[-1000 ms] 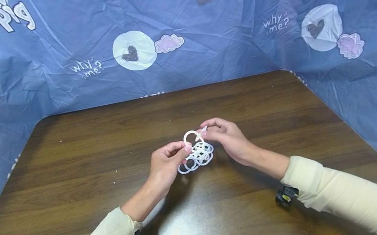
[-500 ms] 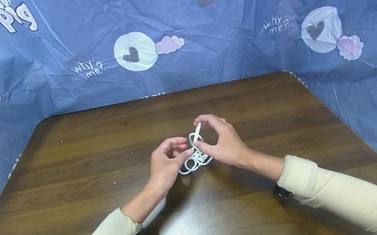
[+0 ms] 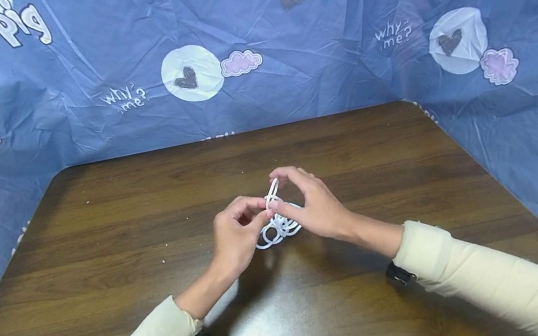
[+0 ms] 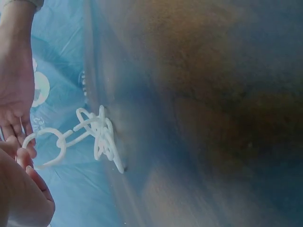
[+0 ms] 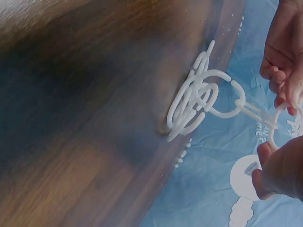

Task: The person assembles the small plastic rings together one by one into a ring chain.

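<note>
A white split ring (image 3: 274, 189) stands nearly edge-on between both hands. My right hand (image 3: 323, 206) holds it, thumb at its lower part and index finger at the top. My left hand (image 3: 237, 230) pinches its near side between thumb and fingertips. In the left wrist view the ring (image 4: 64, 150) hooks into another link of the chain. Below hang several more linked white rings (image 3: 282, 226), bunched together just over or on the table; the right wrist view shows this bunch (image 5: 189, 101) with small gaps in some rings.
The brown wooden table (image 3: 120, 225) spreads around the hands, with a few tiny white specks on it. A blue printed cloth (image 3: 288, 76) hangs behind the far edge. Both sleeves are cream, with a dark wrist camera (image 3: 399, 273) under the right cuff.
The right hand has moved left, and a ring it holds has come upright against the left fingers. The left hand let go a moment ago and now pinches again. The bunch below stays in place.
</note>
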Demonstrator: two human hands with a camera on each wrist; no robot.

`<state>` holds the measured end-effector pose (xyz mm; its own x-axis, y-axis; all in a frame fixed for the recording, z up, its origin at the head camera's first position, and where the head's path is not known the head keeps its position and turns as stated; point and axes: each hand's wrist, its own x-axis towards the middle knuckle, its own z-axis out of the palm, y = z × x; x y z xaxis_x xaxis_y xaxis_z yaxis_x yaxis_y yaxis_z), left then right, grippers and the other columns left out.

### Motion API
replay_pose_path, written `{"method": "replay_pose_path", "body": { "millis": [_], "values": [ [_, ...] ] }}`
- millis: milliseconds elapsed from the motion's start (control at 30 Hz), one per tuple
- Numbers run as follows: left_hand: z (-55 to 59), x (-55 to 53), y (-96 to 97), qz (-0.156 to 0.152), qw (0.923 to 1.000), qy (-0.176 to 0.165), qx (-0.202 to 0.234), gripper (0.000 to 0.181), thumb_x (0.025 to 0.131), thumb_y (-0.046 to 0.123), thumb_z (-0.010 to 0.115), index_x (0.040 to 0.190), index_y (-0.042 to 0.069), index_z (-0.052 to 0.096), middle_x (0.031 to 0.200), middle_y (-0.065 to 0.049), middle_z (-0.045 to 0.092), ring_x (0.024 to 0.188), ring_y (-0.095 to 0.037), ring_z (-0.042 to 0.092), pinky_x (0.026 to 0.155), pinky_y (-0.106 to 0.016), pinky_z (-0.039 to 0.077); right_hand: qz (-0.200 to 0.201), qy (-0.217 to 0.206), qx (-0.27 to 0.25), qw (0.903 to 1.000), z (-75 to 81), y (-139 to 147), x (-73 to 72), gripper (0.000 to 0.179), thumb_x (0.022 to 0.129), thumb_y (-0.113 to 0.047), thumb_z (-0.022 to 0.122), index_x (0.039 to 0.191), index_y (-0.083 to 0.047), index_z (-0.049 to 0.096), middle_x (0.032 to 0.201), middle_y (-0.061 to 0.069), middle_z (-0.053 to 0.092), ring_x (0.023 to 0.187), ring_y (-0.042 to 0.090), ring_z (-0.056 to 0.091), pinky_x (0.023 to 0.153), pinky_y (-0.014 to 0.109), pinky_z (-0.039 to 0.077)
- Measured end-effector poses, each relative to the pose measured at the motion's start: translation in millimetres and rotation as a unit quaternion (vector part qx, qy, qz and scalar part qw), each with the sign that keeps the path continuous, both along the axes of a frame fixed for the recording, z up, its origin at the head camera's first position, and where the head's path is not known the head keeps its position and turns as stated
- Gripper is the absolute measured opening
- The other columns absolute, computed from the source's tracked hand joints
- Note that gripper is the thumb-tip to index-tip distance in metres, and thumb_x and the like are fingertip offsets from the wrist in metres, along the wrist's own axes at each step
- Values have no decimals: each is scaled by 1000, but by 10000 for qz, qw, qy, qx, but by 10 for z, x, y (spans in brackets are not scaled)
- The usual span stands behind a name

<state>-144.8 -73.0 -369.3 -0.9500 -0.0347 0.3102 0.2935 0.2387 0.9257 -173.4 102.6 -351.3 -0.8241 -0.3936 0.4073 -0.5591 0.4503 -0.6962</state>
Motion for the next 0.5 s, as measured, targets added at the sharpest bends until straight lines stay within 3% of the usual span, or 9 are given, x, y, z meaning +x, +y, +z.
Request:
{"method": "replay_pose_path", "body": {
  "millis": [133, 267, 500],
  "values": [
    [19, -39, -30, 161, 9973, -602, 393, 10, 81, 5, 75, 90, 2, 73, 70, -6, 63, 58, -11, 54, 53, -20, 48, -54, -213, 23, 9998, 33, 84, -14, 44, 92, -27, 64, 132, -14, 53, 122, 3, 60, 116, 18, 52, 101, 45, 36],
    [25, -83, -81, 152, 9899, -1195, 745, 14, 85, 6, 72, 96, -2, 71, 84, -7, 69, 65, -13, 60, 61, -22, 53, -196, -299, -42, 9994, 62, 185, -43, 37, 94, -22, 60, 129, -11, 55, 122, 5, 60, 116, 19, 52, 101, 45, 37],
    [54, -130, -214, 66, 9805, -1867, 614, 22, 88, 7, 68, 106, -5, 67, 91, -6, 70, 70, -11, 61, 66, -21, 52, -474, -393, 133, 9980, 85, 382, -72, 29, 94, -21, 61, 120, -9, 59, 117, 4, 59, 115, 20, 49, 99, 42, 37]
  ]
}}
